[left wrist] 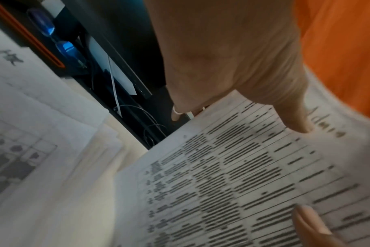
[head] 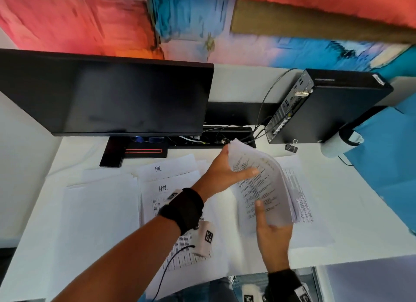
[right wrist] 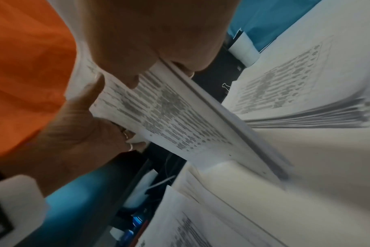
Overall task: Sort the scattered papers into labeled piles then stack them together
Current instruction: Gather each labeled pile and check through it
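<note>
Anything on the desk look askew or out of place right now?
The HR sheets lie offset, not squared. A binder clip sits loose beside the computer. The held bundle, gripped by both hands, bends upward.

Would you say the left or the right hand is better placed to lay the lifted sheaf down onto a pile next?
Probably the right hand: it grips the sheaf at its near edge, while the left hand pinches only the far corner.

A sheaf of printed papers is held tilted above the counter, pinched at its far end by the left hand and at its near edge by the right hand. Sheets marked "HR" lie left of the fingers; a dark monitor stands beyond them.
</note>
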Available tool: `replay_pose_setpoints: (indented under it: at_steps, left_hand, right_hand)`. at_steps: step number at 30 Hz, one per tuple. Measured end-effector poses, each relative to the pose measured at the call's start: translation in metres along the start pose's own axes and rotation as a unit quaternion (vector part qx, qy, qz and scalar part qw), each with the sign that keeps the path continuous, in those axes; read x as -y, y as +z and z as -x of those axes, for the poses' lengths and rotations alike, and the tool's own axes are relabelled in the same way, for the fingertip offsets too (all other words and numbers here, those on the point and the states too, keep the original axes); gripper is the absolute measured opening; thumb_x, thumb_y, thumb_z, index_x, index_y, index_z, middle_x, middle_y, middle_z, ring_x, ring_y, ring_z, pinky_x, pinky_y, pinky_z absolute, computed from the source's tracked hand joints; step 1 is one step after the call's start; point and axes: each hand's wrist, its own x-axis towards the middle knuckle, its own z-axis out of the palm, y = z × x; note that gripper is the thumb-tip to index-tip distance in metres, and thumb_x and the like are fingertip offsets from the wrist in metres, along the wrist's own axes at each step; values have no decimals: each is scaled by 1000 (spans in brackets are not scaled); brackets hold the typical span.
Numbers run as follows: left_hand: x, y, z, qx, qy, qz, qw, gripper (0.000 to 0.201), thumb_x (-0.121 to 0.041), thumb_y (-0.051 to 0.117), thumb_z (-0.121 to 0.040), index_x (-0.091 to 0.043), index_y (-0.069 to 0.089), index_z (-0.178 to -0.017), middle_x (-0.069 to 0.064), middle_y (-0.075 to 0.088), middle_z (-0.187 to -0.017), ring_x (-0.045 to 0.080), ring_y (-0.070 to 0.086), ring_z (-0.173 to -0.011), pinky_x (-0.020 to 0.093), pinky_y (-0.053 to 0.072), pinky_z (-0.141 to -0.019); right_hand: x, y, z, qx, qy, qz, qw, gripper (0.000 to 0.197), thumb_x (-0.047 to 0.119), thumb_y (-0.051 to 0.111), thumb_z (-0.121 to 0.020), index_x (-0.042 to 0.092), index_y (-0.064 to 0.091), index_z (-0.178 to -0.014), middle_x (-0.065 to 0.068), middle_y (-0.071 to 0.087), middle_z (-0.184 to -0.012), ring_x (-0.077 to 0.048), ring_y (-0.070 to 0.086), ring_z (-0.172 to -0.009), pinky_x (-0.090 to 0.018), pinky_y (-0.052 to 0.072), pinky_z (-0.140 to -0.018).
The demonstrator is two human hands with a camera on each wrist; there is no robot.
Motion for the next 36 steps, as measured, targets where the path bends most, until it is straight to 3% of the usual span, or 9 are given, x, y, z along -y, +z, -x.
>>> replay_pose_setpoints:
  at_steps: [6, 9, 14, 17, 21, 23, 26, 29, 36]
  left_hand:
    - [-12, 1, 2, -4, 29, 22, 999, 98, -27, 90, -82, -39, 26, -155, -19, 53, -138, -23, 51, -116, 6, 49, -89]
    - [-14, -3, 4, 4, 33, 18, 999, 98, -38, 87, -83, -44, 25, -159, -36, 46, -141, -29, 43, -120, 3, 43, -92]
    - [-19, -14, 3, 31, 40, -7, 999, 104, -34, 85, -86, -43, 16, -164, -36, 36, -152, -32, 33, -126, -5, 36, -94]
    - [-20, -19, -3, 61, 44, -30, 997, 95, -31, 84, -88, -39, 25, -162, -31, 49, -146, -15, 39, -138, 14, 39, -108]
    - [-22, -23, -7, 67, 41, -63, 995, 76, -20, 82, -91, -35, 41, -154, -30, 60, -133, -23, 48, -124, 3, 39, -93]
    - [-25, -24, -11, 42, 47, -50, 997, 60, -13, 82, -90, -26, 55, -142, -9, 70, -127, -8, 60, -120, 5, 46, -90]
    - [-34, -23, -8, 48, 47, -2, 998, 40, -8, 81, -90, -9, 68, -128, 7, 77, -114, 20, 75, -108, 29, 61, -87]
    - [-41, -11, 2, 43, 57, 21, 997, 27, -15, 76, -96, -7, 73, -122, 8, 80, -111, 23, 78, -102, 41, 64, -87]
    - [6, 6, 18, 9, 0, -8, 1000, 20, -15, 77, -95, -10, 80, -114, -1, 81, -104, 10, 75, -95, 32, 58, -85]
  right_hand:
    - [9, -8, -13, -23, -73, -2, 997, 30, 20, 78, -92, 22, 74, -121, -1, 77, -112, -26, 72, -109, -42, 61, -93]
    - [11, -8, -20, -30, -84, 7, 996, 30, 22, 76, -92, 13, 74, -121, -3, 77, -110, -28, 72, -108, -40, 61, -94]
    - [13, -12, -23, -31, -68, -7, 997, 18, 19, 77, -92, 22, 77, -110, 4, 80, -105, -18, 76, -102, -32, 63, -86]
    - [18, -13, -20, -25, -57, -32, 998, 16, 17, 76, -92, 29, 76, -102, 13, 79, -97, -9, 75, -95, -22, 62, -77]
    - [18, -13, -19, -55, -38, -54, 996, 17, 15, 77, -91, 30, 72, -97, 18, 79, -87, 2, 74, -84, -16, 60, -71]
    - [20, -13, -21, -84, -48, -47, 994, 15, 21, 79, -89, 21, 74, -103, 5, 80, -95, -6, 75, -86, -20, 62, -74]
    - [32, -12, -22, -108, -69, -49, 990, 20, 22, 79, -89, 14, 76, -107, -3, 78, -102, -5, 76, -85, -22, 63, -74]
    - [50, -9, -18, -116, -97, -82, 985, 32, 20, 77, -92, 4, 74, -120, -7, 78, -109, -13, 77, -95, -27, 64, -78]
    - [-4, 1, -15, -97, -8, -55, 994, 56, 23, 86, -84, 13, 67, -135, -5, 74, -128, -23, 70, -122, -40, 60, -100]
